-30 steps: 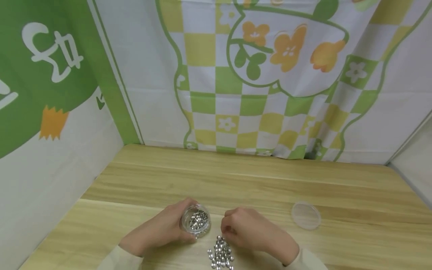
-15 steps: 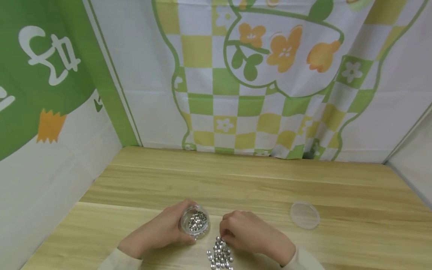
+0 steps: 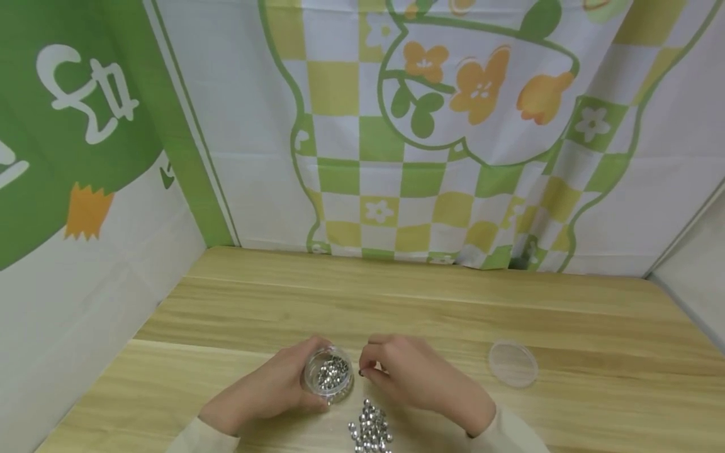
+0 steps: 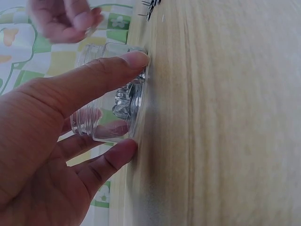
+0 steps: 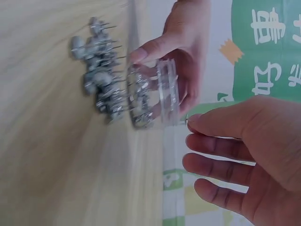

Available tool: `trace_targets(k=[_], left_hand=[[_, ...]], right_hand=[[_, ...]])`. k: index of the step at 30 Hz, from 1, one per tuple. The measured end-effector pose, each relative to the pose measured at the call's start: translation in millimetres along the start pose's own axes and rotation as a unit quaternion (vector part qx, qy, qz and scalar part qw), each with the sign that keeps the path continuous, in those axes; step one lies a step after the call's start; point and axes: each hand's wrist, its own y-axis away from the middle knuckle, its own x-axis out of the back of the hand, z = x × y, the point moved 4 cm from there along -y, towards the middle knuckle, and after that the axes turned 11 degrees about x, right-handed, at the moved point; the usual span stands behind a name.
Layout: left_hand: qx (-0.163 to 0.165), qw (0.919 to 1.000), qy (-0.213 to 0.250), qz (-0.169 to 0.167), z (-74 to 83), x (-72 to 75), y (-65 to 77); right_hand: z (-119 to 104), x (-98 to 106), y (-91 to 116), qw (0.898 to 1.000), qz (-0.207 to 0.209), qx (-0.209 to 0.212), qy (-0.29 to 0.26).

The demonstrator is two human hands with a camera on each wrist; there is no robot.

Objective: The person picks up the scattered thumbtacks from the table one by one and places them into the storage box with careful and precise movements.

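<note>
Between the thumb and forefinger of the right hand (image 3: 416,372) a tiny tack (image 3: 360,372) is pinched, so small that little of it shows; the other fingers bend loosely, apart from it in the right wrist view. The hand is up off the wood, just beside the mouth of the jar (image 3: 342,394). The left hand (image 3: 283,380) is wrapped about that jar, thumb along the near side, fingers round the far one. It's clear, see-through stuff with a ridged neck, uncovered, and it looks to be sitting on the table (image 3: 430,302).

Inside lies a shiny heap of tacks (image 3: 333,372). Between the wrists, nearer the person, there's a loose pile (image 3: 370,426), bright silver, domed heads down and many thin points sticking up.

Well off to the right lies a round translucent lid (image 3: 513,363), with a stretch of wood grain between it and the right forearm. Behind the jar, pale boards run back to the far edge, where a checked, flowery cloth (image 3: 381,138) hangs.
</note>
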Motion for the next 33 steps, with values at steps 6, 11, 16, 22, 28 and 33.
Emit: trace_targets(k=[6,11,16,22,28,33], left_hand=[[-0.006,0.9999,0.001,-0.008,-0.2,-0.5,0.5],[-0.01,0.9998,0.001,-0.017,0.5,-0.6,0.5],[-0.014,0.9998,0.004,-0.01,1.1,0.6,0.4],[-0.006,1.0,0.002,-0.004,-0.3,2.4,2.5],[-0.007,1.0,0.004,-0.006,-0.7,1.5,1.5],[-0.005,1.0,0.004,-0.008,-0.1,0.9,0.8]], right_hand=[[-10,-2,-28,1.0,0.001,0.015,0.007],[-16,-8,-44,1.0,-0.009,0.025,0.014],[-15,-10,-45,1.0,-0.007,0.019,0.008],[-13,-11,-45,1.0,-0.001,0.026,0.004],[-13,-10,-44,1.0,-0.002,0.022,0.012],[-12,-9,-41,1.0,-0.007,0.011,0.005]])
